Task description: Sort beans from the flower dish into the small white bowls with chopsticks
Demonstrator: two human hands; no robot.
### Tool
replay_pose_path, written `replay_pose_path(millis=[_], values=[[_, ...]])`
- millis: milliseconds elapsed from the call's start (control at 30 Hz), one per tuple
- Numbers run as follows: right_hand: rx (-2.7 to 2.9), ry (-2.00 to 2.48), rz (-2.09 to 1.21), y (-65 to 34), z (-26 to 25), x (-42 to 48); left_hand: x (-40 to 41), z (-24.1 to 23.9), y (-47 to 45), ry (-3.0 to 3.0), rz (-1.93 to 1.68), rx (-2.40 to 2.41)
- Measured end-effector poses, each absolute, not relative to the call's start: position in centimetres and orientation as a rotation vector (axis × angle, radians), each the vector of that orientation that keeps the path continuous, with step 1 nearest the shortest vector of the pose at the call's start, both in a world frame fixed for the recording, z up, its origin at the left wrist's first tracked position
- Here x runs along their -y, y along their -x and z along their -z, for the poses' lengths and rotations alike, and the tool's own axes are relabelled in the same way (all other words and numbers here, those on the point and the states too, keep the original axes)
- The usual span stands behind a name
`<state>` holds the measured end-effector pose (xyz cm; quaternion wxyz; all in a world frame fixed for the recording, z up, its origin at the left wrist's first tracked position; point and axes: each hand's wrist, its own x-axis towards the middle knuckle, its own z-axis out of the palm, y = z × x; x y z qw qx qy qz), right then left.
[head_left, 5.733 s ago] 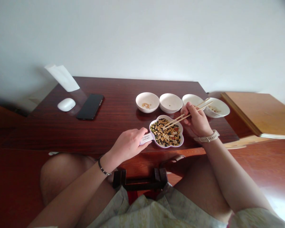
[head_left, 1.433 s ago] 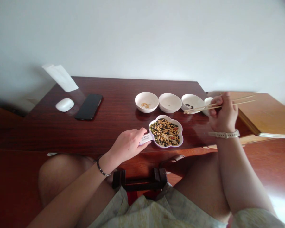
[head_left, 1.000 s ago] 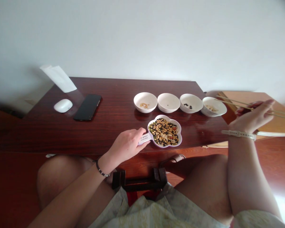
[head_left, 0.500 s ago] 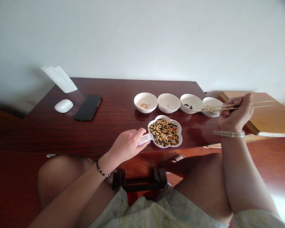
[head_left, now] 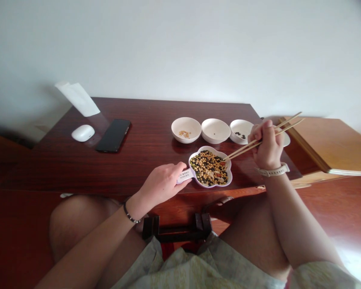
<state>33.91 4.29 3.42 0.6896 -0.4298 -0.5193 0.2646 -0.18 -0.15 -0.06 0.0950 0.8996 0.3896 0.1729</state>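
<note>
A flower-shaped white dish (head_left: pixel 228 180) full of mixed beans sits near the front edge of the dark wooden table (head_left: pixel 150 156). My left hand (head_left: pixel 164 182) is closed on the dish's labelled handle (head_left: pixel 185 175). My right hand (head_left: pixel 267 145) grips a pair of wooden chopsticks (head_left: pixel 260 137), whose tips reach the dish's right rim. Behind the dish stand small white bowls in a row: one with pale beans (head_left: pixel 186 129), one nearly bare (head_left: pixel 215 130), one with black beans (head_left: pixel 240 131). A fourth bowl (head_left: pixel 285 139) is mostly hidden behind my right hand.
A black phone (head_left: pixel 114 135), a white mouse (head_left: pixel 83 133) and a folded white paper (head_left: pixel 78 98) lie at the table's left. A lighter wooden surface (head_left: pixel 331 144) adjoins on the right. My knees and a dark wooden stand (head_left: pixel 177 228) are below the table edge.
My right hand swung out right over the bowls and lighter wood, then came back left; the chopstick tips now point down at the bean dish. My left hand stayed on the handle.
</note>
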Motion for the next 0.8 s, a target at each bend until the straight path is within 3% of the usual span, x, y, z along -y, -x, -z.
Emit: replay_pose_path(millis=[800], values=[[1.331,1.132,-0.572,-32.9,-3.1,-3.0,0.1,0.1,0.2,-2.679,-0.512,-1.149]])
